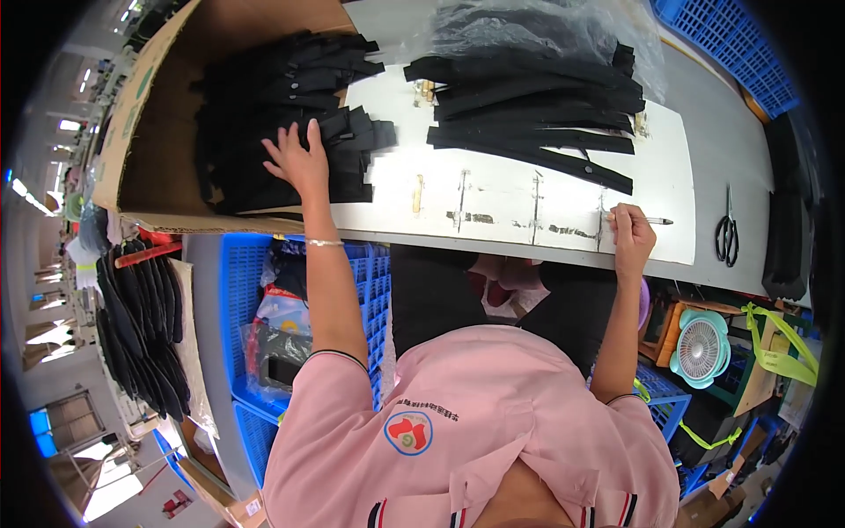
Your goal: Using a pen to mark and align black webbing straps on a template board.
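My left hand point(302, 163) lies with fingers spread on a heap of black fabric strips point(255, 150), which sits in a cardboard box point(163, 141) and spills over its side onto the table. Between the closed fingers of my right hand point(631, 236) is a pen point(658, 221), pointing to the right above a white board point(502, 180). Dark marks and thin lines show on this board near its front edge. Farther back, a second pile of black fabric strips point(537, 92) lies loosely across the board.
Clear plastic film point(528, 31) is bunched behind the right pile. Black-handled scissors point(727, 239) lie at the right on the grey table point(722, 123). A blue basket point(739, 48) stands at the far right. Below the table are a blue crate point(246, 317) and a small fan point(701, 348).
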Available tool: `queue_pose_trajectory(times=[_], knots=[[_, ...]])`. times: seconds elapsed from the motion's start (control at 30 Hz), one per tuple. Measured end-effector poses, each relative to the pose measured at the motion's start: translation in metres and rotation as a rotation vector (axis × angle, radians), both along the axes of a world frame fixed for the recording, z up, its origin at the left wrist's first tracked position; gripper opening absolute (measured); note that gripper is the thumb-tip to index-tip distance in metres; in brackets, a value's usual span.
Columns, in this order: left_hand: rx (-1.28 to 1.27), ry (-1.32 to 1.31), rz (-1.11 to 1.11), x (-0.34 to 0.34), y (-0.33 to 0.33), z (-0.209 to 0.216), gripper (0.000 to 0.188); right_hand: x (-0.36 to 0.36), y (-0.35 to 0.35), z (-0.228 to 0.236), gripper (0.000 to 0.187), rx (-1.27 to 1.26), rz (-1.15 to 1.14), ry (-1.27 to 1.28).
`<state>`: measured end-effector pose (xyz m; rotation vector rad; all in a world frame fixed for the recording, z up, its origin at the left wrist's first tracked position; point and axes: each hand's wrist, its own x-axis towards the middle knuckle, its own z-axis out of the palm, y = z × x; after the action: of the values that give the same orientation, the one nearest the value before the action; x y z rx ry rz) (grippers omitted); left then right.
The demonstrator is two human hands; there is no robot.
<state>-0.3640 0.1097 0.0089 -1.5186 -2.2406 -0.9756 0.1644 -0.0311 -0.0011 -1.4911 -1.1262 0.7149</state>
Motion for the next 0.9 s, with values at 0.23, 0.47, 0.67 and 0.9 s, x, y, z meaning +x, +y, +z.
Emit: queue_pose_trajectory(times=[0.23,0.47,0.67,0.9], knots=[[-0.132,-0.039,0.119,0.041,-0.004,-0.004,0.054,0.002,-0.001,-0.004,0.017,0.002,-0.026,0.006],[-0.145,-0.065,0.005,0.044,-0.015,0.0,0.056,0.002,-0.003,-0.004,0.018,-0.015,-0.01,-0.003],[-0.273,-0.059,-0.429,0.022,-0.038,0.014,0.072,0.001,-0.002,-0.006,0.018,0.054,-0.014,-0.041],[0.079,0.084,-0.311,0.024,-0.009,-0.005,0.038,-0.001,0.0,0.002,0.02,-0.011,-0.006,-0.029]])
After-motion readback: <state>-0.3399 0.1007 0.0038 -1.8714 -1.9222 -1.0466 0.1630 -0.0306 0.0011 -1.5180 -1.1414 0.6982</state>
